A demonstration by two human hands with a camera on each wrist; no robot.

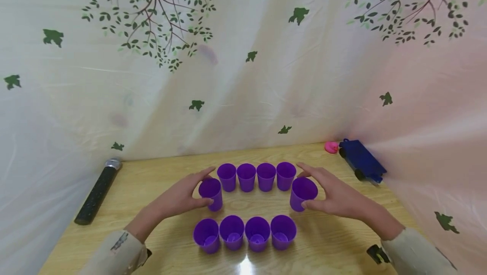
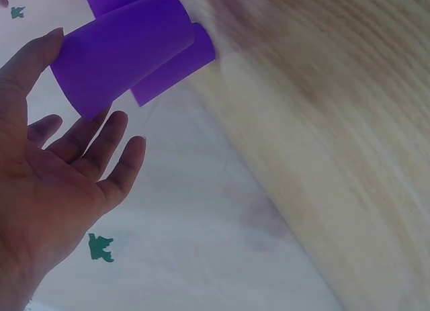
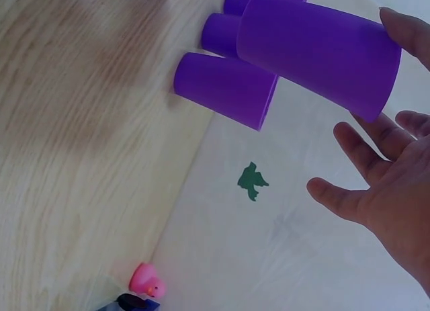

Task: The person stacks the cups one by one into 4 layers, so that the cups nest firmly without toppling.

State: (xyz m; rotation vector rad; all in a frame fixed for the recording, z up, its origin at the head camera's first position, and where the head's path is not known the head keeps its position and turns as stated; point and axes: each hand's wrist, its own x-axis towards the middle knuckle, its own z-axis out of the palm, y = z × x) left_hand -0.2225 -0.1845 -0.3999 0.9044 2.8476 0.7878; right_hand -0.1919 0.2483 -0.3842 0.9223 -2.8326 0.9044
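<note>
My left hand (image 1: 184, 194) pinches a purple plastic cup (image 1: 211, 195) near its rim between thumb and fingers. A second purple cup (image 1: 303, 197) is held the same way by my right hand (image 1: 332, 192); it tilts slightly. Both cups have their mouths upward. Whether their bases touch the table cannot be told. Behind them stands a row of several upright purple cups (image 1: 246, 178). Nearer to me is another row of several purple cups (image 1: 257, 237). In the left wrist view the thumb and fingers of the left hand (image 2: 64, 176) are at the cup's rim end.
A black microphone (image 1: 97, 194) with a silver head lies at the left of the wooden table (image 1: 152, 245). At the back right are a pink toy duck (image 1: 331, 147) and a dark blue toy cart (image 1: 363, 161). A white curtain (image 1: 236, 85) with leaf patterns hangs behind the table.
</note>
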